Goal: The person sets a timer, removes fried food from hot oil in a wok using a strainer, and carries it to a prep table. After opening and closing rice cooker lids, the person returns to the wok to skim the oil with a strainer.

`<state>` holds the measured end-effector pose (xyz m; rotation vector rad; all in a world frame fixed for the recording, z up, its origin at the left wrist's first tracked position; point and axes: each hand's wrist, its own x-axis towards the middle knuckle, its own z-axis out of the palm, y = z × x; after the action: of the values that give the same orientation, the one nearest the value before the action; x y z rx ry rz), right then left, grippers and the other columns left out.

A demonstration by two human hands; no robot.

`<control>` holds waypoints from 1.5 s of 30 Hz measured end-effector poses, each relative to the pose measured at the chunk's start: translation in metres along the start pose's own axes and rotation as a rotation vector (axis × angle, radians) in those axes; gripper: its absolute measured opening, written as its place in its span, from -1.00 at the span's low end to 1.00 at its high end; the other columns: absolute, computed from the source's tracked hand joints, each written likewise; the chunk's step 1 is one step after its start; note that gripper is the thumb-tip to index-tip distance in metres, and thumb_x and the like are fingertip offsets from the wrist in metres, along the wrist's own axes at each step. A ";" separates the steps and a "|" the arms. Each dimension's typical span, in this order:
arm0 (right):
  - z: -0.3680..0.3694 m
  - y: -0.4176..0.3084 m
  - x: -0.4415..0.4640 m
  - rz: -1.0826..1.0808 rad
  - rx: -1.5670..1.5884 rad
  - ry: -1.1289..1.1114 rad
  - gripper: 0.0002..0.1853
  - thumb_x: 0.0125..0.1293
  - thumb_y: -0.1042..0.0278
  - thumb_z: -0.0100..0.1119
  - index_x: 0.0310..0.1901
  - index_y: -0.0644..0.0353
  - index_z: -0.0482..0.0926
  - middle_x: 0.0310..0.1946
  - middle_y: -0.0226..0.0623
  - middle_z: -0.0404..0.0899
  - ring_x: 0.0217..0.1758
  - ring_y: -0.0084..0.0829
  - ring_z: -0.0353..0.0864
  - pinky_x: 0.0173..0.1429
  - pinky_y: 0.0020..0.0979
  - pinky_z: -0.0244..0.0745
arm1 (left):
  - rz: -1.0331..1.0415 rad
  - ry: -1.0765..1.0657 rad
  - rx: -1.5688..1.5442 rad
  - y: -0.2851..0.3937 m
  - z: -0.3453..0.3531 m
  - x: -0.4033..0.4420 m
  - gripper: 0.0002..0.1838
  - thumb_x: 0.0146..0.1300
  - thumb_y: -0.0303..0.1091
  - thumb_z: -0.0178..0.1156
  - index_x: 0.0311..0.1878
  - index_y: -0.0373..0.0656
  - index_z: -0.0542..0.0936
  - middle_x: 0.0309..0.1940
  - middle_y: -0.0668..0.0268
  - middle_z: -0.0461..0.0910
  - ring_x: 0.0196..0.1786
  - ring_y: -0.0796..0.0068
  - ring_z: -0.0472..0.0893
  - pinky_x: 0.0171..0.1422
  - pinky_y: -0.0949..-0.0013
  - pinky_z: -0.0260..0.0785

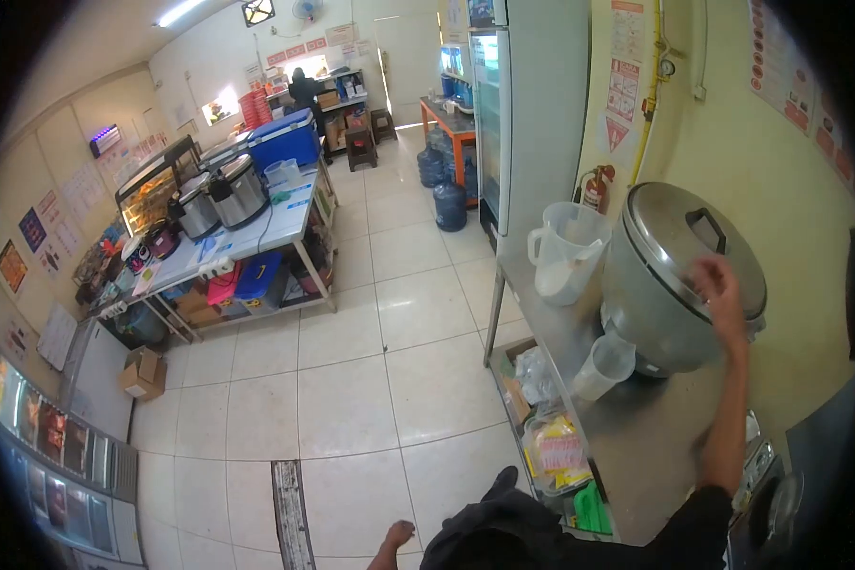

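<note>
My right hand is raised in front of the big rice cooker, its fingers loosely bent and apart, just below the black handle of the metal lid. Whether the fingertips touch the lid I cannot tell. The lid sits on the cooker. Beside it, on the steel table, stand a large clear measuring jug and a smaller jug with something whitish low inside. Down by my side, over the floor, my left hand is curled closed, with nothing seen in it.
A lower shelf holds plastic packets and a green item. Across the tiled floor is a long table with steel cookers and a blue cooler. A tall fridge stands ahead. Another person is far back.
</note>
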<state>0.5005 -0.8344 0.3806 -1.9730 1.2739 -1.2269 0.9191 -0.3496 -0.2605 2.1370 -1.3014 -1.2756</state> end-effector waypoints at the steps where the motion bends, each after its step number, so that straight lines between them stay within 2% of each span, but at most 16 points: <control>1: -0.019 0.009 0.022 -0.035 -0.022 0.027 -0.78 0.28 0.32 0.07 -0.10 0.23 0.48 -0.26 -0.42 0.50 -0.19 -0.57 0.47 -0.08 -0.54 0.38 | -0.138 0.089 -0.241 0.025 -0.014 0.011 -0.75 0.13 -0.37 0.10 -0.17 -0.33 0.53 -0.28 0.16 0.60 -0.32 0.38 0.63 -0.28 0.37 0.46; 2: -0.030 0.017 0.040 -0.041 -0.027 0.044 -0.78 0.28 0.32 0.07 -0.10 0.23 0.48 -0.26 -0.42 0.50 -0.19 -0.57 0.47 -0.08 -0.54 0.38 | -0.269 0.171 -0.480 0.057 -0.033 0.023 -0.68 0.12 -0.31 0.10 -0.15 -0.38 0.52 -0.27 0.08 0.60 -0.30 0.31 0.64 -0.17 0.32 0.49; 7: -0.073 0.086 0.097 -0.100 -0.312 0.263 -0.65 0.19 0.29 0.15 -0.05 0.29 0.44 -0.16 -0.18 0.50 -0.07 -0.34 0.48 0.03 -0.37 0.38 | -0.110 0.125 -0.475 0.126 -0.063 0.111 -0.69 0.13 -0.35 0.10 -0.13 -0.40 0.49 -0.28 0.09 0.60 -0.30 0.29 0.64 -0.20 0.35 0.49; 9: -0.086 0.107 0.114 -0.041 -0.476 0.231 -0.50 0.14 0.18 0.20 0.02 0.36 0.38 -0.06 0.00 0.43 0.03 -0.17 0.43 0.13 -0.29 0.31 | -0.055 0.101 -0.358 0.150 -0.060 0.133 -0.70 0.13 -0.37 0.09 -0.13 -0.38 0.49 -0.30 0.09 0.60 -0.33 0.34 0.64 -0.21 0.36 0.48; 10: -0.092 0.117 0.123 -0.020 -0.547 0.214 -0.49 0.13 0.17 0.20 0.02 0.37 0.38 -0.05 0.03 0.41 0.05 -0.13 0.41 0.14 -0.25 0.30 | -0.107 0.054 -0.489 0.157 -0.052 0.147 -0.71 0.13 -0.36 0.09 -0.14 -0.36 0.50 -0.34 0.10 0.61 -0.33 0.36 0.65 -0.22 0.36 0.48; 12: -0.097 0.144 0.139 -0.011 -0.621 0.199 -0.48 0.13 0.15 0.19 0.00 0.39 0.38 -0.03 0.11 0.38 0.09 -0.05 0.38 0.15 -0.18 0.27 | 0.322 -0.001 -0.002 0.147 -0.037 0.179 -0.73 0.12 -0.34 0.10 -0.17 -0.34 0.53 -0.36 0.09 0.61 -0.29 0.33 0.64 -0.19 0.34 0.47; 13: -0.096 0.158 0.144 -0.020 -0.634 0.196 -0.48 0.13 0.13 0.19 -0.02 0.40 0.38 -0.01 0.15 0.36 0.11 -0.02 0.36 0.15 -0.15 0.26 | -0.027 0.022 0.111 0.188 -0.037 0.173 -0.73 0.10 -0.32 0.13 -0.19 -0.32 0.56 -0.35 0.07 0.62 -0.24 0.27 0.63 -0.13 0.30 0.45; 14: -0.091 0.171 0.145 -0.006 -0.632 0.208 -0.48 0.13 0.13 0.19 -0.02 0.40 0.38 -0.01 0.15 0.36 0.11 -0.02 0.36 0.15 -0.15 0.26 | -0.108 0.194 -0.050 0.216 -0.034 0.164 -0.71 0.08 -0.29 0.16 -0.21 -0.30 0.57 -0.31 0.07 0.62 -0.20 0.22 0.62 -0.07 0.29 0.44; 16: -0.088 0.177 0.153 0.034 -0.766 0.201 -0.48 0.15 0.12 0.16 -0.04 0.43 0.37 -0.05 0.19 0.40 0.05 -0.03 0.42 0.08 -0.13 0.30 | 0.006 0.281 -0.150 0.227 -0.030 0.173 -0.70 0.07 -0.28 0.17 -0.21 -0.30 0.58 -0.28 0.07 0.62 -0.17 0.23 0.61 -0.06 0.29 0.43; 19: -0.088 0.154 0.164 0.232 -0.664 -0.011 -0.51 0.18 0.14 0.12 -0.06 0.45 0.38 -0.13 0.17 0.47 -0.03 -0.02 0.49 0.03 -0.16 0.35 | -0.008 0.130 -0.041 0.221 -0.023 0.202 -0.72 0.06 -0.30 0.18 -0.22 -0.31 0.58 -0.30 0.08 0.62 -0.19 0.24 0.62 -0.07 0.29 0.43; 26: -0.085 0.187 0.182 0.396 -0.431 0.137 -0.60 0.22 0.20 0.06 -0.11 0.44 0.43 -0.20 0.13 0.52 -0.07 -0.05 0.52 -0.01 -0.21 0.37 | 0.073 0.023 -0.110 0.193 -0.040 0.199 -0.67 0.17 -0.18 0.06 -0.18 -0.26 0.57 -0.29 0.08 0.60 -0.18 0.22 0.58 -0.07 0.24 0.41; 30: -0.103 0.188 0.196 0.344 -0.361 0.187 -0.62 0.22 0.22 0.06 -0.09 0.43 0.45 -0.19 0.07 0.54 -0.08 -0.15 0.54 -0.01 -0.22 0.37 | 0.152 0.198 -0.059 0.155 -0.003 0.197 -0.63 0.26 -0.11 -0.01 -0.12 -0.22 0.55 -0.27 0.09 0.59 -0.17 0.25 0.56 -0.09 0.24 0.38; 33: -0.130 0.179 0.209 0.243 -0.383 0.230 -0.64 0.23 0.22 0.05 -0.11 0.40 0.49 -0.20 -0.03 0.56 -0.12 -0.26 0.53 -0.04 -0.25 0.37 | 0.051 -0.056 0.031 0.166 -0.020 0.184 -0.65 0.22 -0.12 0.00 -0.18 -0.22 0.55 -0.32 0.09 0.58 -0.21 0.23 0.56 -0.12 0.23 0.39; 38: -0.170 0.118 0.208 0.208 -0.274 0.277 -0.67 0.23 0.21 0.06 -0.18 0.36 0.53 -0.37 -0.24 0.55 -0.27 -0.41 0.48 -0.15 -0.32 0.36 | 0.023 -0.157 0.084 0.177 -0.022 0.177 -0.67 0.17 -0.13 0.03 -0.27 -0.22 0.56 -0.39 0.09 0.58 -0.28 0.21 0.57 -0.18 0.23 0.39; 42: -0.166 0.139 0.204 0.108 -0.282 0.300 -0.67 0.23 0.20 0.07 -0.20 0.36 0.52 -0.42 -0.22 0.53 -0.32 -0.38 0.47 -0.19 -0.31 0.36 | 0.026 -0.182 0.090 0.184 -0.023 0.178 -0.69 0.13 -0.15 0.05 -0.34 -0.23 0.57 -0.44 0.09 0.58 -0.33 0.19 0.57 -0.23 0.22 0.39; 45: -0.147 0.157 0.196 0.145 -0.487 0.237 -0.66 0.23 0.20 0.06 -0.19 0.38 0.49 -0.41 -0.12 0.53 -0.30 -0.29 0.49 -0.16 -0.31 0.36 | 0.039 -0.163 0.071 0.186 -0.024 0.178 -0.70 0.10 -0.16 0.06 -0.40 -0.23 0.58 -0.48 0.08 0.58 -0.36 0.17 0.58 -0.27 0.21 0.39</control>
<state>0.3317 -1.0695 0.4126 -2.0450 1.9518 -1.1866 0.8714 -0.5999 -0.2181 2.0798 -1.4671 -1.4328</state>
